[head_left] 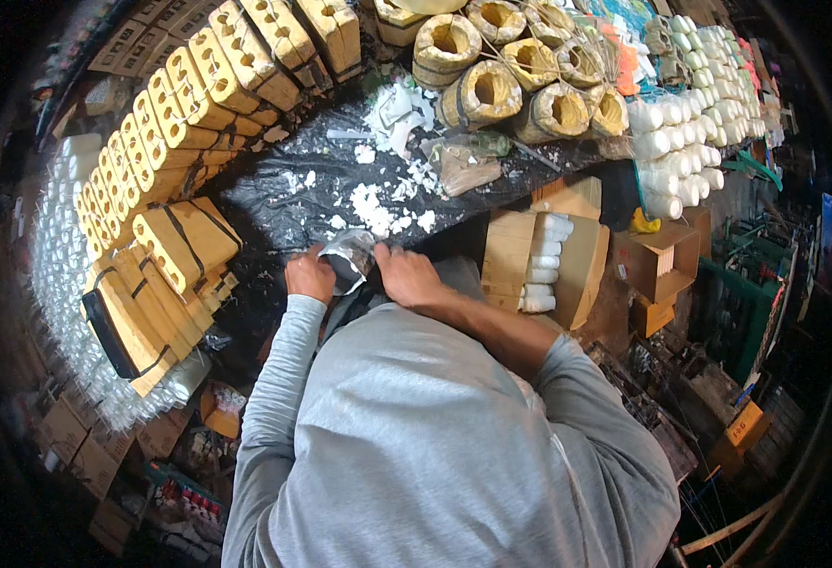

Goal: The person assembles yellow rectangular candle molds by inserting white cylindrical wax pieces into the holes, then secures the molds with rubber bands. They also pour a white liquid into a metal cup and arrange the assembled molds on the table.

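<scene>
My left hand [308, 275] and my right hand [407, 275] both grip a crumpled clear plastic bag [349, 257] between them, at the near edge of a table covered in black plastic sheet [274, 199]. The bag looks greyish and shiny; what is inside cannot be seen. White scraps [378, 210] lie scattered on the sheet just beyond my hands. My grey sleeves and shirt fill the lower middle of the view.
Rows of strapped yellow-brown block bundles [189, 95] curve along the left. Round tan rolls [477, 90] stand at the back. White cylinders [681, 142] pile at the right, and an open carton holding white cylinders [541, 260] sits by my right arm. Cartons [657, 260] lie further right.
</scene>
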Demonstrator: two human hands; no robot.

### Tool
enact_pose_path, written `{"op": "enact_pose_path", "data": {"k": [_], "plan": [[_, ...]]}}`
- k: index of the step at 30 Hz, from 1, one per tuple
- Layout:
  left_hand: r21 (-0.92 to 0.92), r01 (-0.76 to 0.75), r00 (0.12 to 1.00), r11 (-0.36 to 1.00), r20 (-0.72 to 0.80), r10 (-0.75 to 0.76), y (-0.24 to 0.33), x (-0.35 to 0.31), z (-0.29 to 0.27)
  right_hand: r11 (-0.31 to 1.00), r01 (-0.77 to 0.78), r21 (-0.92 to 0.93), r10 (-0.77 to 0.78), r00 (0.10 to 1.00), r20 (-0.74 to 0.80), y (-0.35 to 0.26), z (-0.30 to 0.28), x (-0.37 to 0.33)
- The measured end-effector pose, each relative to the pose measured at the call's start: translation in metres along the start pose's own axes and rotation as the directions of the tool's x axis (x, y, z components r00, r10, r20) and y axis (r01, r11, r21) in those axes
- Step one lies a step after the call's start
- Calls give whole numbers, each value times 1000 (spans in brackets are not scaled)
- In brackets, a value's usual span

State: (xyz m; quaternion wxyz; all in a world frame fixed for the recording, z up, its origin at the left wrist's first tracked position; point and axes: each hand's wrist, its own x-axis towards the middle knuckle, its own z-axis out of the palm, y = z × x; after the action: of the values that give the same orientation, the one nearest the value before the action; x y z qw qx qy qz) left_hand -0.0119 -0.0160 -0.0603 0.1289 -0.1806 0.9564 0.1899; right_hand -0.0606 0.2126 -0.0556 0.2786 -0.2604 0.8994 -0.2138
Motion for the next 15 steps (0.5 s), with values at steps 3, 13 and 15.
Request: {"op": "enact_pose_path", "data": {"k": [3,13,15], "plan": [[-75,-55,997,996,-62,50,-6,-5,8,999,6,-37,-9,995,-96,1,-10,3],[-83,-169,983,982,-91,162,-16,-22,8,975,168,-144,-172,985,-14,-13,-25,-1],[-105,-174,983,979,-80,167,-15,-22,4,953,273,-131,-269,962,47,-17,-26,-1]]}}
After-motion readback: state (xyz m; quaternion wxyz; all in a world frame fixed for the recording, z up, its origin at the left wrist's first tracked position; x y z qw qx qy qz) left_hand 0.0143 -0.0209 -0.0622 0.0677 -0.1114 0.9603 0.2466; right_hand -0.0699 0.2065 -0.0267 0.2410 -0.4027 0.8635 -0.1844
